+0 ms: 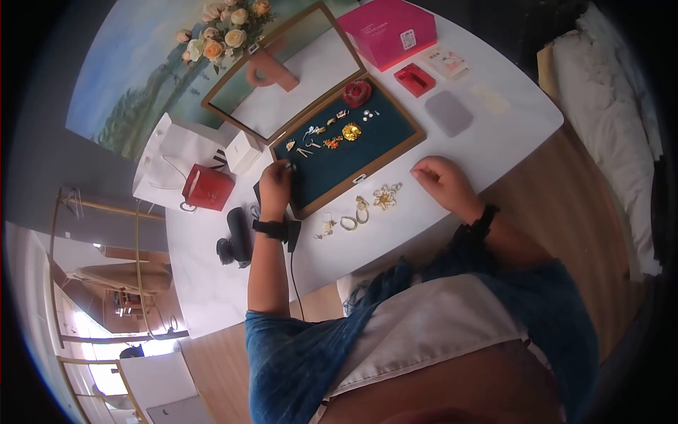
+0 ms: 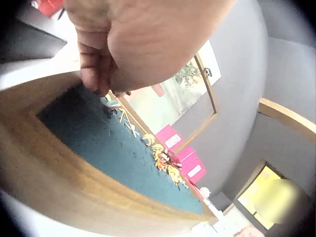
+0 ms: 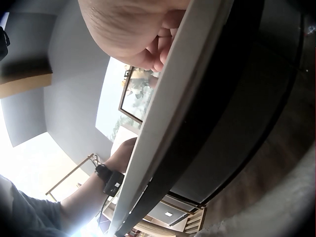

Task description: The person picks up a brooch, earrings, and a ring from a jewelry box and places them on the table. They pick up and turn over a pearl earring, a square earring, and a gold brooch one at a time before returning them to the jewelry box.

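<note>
A wooden display box with a dark teal lining lies with its glass lid raised. Over its left end, my left hand has its fingertips together at a small pale piece, mostly hidden by the fingers. Several pieces of jewelry lie on the lining, among them a yellow round one and a red-orange one. My right hand rests near the table's front edge, fingers loosely curled and holding nothing. Left of it are a gold flower brooch and gold hoops.
Behind the box are a pink box and flowers. A red case and a grey pad lie at the right. A red bag, a white box and a black object are at the left.
</note>
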`<move>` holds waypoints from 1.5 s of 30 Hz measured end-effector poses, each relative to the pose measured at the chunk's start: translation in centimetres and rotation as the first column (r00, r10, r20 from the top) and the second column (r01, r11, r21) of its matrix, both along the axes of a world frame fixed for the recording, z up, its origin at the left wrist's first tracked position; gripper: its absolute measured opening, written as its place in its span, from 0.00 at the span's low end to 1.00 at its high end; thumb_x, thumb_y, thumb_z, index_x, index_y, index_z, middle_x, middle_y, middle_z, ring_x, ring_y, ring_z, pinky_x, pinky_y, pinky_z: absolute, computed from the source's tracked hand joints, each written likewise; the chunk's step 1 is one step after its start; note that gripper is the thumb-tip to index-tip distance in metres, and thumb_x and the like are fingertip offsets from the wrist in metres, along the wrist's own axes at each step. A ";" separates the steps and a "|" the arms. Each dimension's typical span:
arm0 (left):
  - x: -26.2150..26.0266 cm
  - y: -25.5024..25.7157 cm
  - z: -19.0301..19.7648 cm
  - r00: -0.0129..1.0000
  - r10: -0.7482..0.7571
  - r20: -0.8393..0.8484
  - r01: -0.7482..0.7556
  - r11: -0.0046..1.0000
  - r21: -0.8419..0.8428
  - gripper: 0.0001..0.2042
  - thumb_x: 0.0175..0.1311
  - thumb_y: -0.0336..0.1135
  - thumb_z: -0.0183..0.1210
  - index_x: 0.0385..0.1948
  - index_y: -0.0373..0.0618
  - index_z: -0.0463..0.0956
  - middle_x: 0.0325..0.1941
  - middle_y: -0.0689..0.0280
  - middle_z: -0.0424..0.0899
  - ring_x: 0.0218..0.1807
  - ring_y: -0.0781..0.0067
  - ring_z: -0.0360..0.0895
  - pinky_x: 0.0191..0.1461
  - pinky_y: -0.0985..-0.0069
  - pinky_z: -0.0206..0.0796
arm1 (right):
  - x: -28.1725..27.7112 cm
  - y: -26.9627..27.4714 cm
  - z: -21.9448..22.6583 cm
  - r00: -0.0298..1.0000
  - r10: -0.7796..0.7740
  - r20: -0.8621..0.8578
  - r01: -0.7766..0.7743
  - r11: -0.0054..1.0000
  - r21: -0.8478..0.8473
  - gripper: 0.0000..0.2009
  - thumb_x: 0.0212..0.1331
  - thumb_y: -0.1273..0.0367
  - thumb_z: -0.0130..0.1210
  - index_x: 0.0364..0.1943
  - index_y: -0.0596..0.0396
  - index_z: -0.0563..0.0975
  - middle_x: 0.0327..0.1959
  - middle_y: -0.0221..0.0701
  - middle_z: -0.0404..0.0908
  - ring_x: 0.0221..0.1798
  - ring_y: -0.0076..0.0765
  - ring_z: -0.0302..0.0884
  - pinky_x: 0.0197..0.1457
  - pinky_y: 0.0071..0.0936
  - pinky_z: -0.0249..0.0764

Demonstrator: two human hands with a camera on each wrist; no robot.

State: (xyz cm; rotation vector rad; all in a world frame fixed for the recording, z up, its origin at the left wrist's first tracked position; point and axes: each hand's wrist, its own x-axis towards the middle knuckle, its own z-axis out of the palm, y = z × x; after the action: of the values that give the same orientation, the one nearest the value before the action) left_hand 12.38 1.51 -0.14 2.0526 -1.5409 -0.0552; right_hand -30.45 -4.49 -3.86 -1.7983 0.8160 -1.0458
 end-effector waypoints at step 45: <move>-2.6 -0.5 -0.7 0.986 -0.135 0.097 0.144 0.985 -0.090 0.10 0.66 0.27 0.66 0.47 0.40 0.79 0.46 0.52 0.84 0.49 0.49 0.84 0.54 0.61 0.75 | 0.1 0.1 -0.1 1.000 0.004 -0.021 -0.003 1.000 0.020 0.07 0.71 0.68 0.62 0.41 0.58 0.83 0.34 0.33 0.85 0.33 0.31 0.81 0.40 0.28 0.77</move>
State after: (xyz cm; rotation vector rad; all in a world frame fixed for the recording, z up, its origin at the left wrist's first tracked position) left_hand 9.80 1.05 -0.85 1.8925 -1.7078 0.0595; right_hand -30.36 -4.43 -3.99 -1.7963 0.8330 -1.0143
